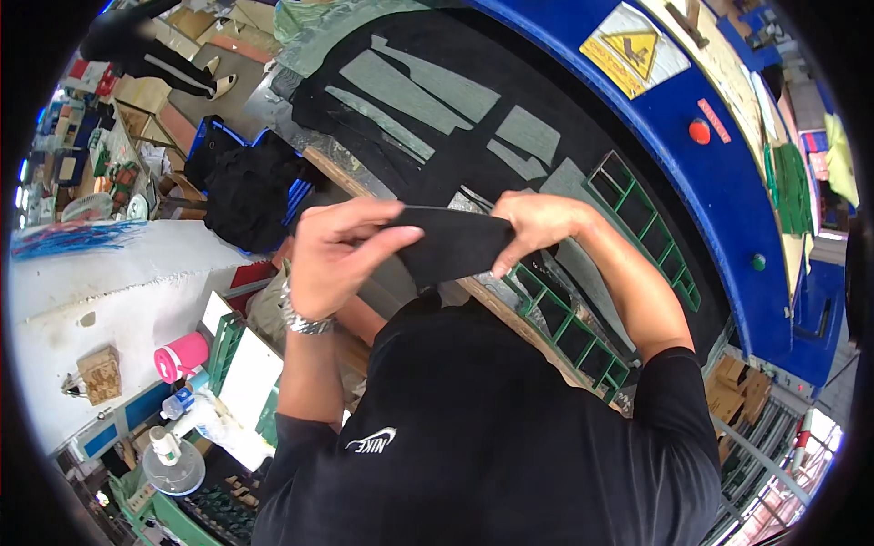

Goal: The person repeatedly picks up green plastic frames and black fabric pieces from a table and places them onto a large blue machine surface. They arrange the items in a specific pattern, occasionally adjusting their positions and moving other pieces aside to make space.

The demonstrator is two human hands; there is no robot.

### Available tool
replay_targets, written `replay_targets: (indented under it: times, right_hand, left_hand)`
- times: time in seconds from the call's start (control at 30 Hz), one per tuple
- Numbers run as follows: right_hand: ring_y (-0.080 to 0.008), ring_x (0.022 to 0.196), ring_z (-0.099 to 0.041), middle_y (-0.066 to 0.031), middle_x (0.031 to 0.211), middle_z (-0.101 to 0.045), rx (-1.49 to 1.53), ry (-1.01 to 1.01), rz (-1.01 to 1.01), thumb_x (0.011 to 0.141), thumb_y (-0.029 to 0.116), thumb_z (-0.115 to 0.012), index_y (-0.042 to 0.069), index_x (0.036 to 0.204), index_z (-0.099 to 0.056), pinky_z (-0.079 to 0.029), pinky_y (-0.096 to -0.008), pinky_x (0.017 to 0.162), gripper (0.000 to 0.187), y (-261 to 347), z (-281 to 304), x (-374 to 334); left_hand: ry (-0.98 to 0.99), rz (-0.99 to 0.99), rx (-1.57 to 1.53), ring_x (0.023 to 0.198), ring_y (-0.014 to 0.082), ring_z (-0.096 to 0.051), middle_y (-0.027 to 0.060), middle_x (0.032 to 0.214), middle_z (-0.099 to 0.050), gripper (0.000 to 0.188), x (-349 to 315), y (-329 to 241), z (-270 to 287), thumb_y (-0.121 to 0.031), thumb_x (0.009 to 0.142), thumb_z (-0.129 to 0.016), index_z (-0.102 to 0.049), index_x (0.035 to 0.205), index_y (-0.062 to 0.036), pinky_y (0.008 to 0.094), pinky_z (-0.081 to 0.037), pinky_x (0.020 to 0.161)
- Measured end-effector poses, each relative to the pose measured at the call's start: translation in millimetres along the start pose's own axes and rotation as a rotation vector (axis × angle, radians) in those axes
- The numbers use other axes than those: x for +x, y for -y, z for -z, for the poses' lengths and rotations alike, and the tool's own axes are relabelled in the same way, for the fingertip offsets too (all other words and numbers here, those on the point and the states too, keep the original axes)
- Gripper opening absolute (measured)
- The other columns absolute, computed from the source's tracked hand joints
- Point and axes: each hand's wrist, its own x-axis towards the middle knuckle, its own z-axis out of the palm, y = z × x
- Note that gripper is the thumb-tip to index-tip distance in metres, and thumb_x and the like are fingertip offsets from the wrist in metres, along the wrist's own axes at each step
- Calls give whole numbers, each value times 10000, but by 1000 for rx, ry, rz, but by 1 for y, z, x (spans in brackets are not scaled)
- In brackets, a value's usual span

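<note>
A flat black piece of sheet material [458,244], with straight long edges, is held up in front of my chest between both hands. My left hand [339,253], with a metal bracelet at its wrist, has fingers and thumb closed at the piece's left end. At the right end, my right hand [544,223] grips the piece, its thumb along the near side and fingers behind. Beneath my right forearm lies a green-framed cutting die [572,332]. A second green die [648,227] is farther right, on black sheet material [446,55] spread over the work table.
Several grey-green cut-outs [401,89] show in the black sheet. A blue machine beam [692,173] with a red button [699,132] curves across the right. Black pieces fill a blue crate [300,196] at left. Another person [150,59] stands far left.
</note>
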Motion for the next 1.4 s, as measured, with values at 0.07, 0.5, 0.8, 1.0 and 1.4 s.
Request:
replay_targets:
  times: [0.07,0.5,0.8,1.0,1.4]
  right_hand:
    - [-153,767,-698,-81,803,-748,29,10,-64,785,252,-874,-39,931,-734,-545,-324,711,355,-27,-4,-7]
    - [-73,712,-634,-6,744,-712,52,-404,-347,942,201,-739,30,885,-744,-503,-255,713,181,-86,126,-41]
    - [-54,639,-525,51,720,-613,308,-933,-357,927,222,-765,46,918,-737,-418,-242,579,178,-163,152,43]
    - [-67,630,-541,21,674,-637,117,-1151,-418,816,233,-857,18,884,-751,-442,-275,615,249,-177,142,57]
    - [-285,904,-724,-133,889,-738,-277,-1247,-620,797,259,-855,50,1000,-728,-550,-419,796,317,-168,135,84]
  left_hand:
    - [-131,30,-154,719,55,-654,32,853,-721,186,-23,22,25,39,866,-772,-698,1037,45,187,-499,623]
    - [-547,659,-616,677,61,-655,27,931,-718,209,-143,155,31,-192,1021,-637,-489,1146,-115,213,-514,527]
    - [-610,903,-780,628,94,-659,60,929,-721,255,-130,153,-40,-169,1019,-636,-572,1227,-37,233,-583,547]
    - [-639,910,-760,757,165,-709,77,950,-717,140,-137,170,-39,-162,1019,-631,-618,1098,-47,283,-624,637]
    - [-682,1052,-553,1018,203,-705,106,1200,-675,384,-152,200,-33,-161,1009,-641,-535,1356,-38,315,-622,797]
